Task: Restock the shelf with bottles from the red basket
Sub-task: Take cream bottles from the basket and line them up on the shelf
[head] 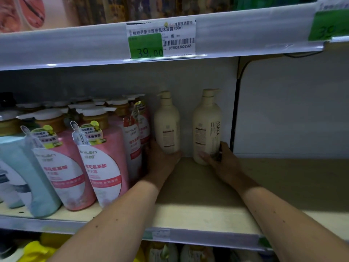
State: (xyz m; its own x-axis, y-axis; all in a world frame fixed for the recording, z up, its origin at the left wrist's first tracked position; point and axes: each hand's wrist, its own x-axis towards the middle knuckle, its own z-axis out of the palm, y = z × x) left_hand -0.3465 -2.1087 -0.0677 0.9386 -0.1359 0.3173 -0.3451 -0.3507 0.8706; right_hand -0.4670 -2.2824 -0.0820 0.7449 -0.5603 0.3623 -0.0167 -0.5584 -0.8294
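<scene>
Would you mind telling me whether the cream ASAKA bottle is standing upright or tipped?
Upright: the ASAKA bottle stands on the shelf, pump uppermost, gripped by the right hand.

Beside where I work
At nine o'clock stand pink bottles [105,163] and a teal bottle [24,173]; at twelve, a green price tag [145,45] reads 39.00.

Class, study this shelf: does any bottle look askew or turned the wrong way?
Yes. The two cream bottles, held by the left hand and right hand, show their back labels outward. The pink bottles lean back.
</scene>
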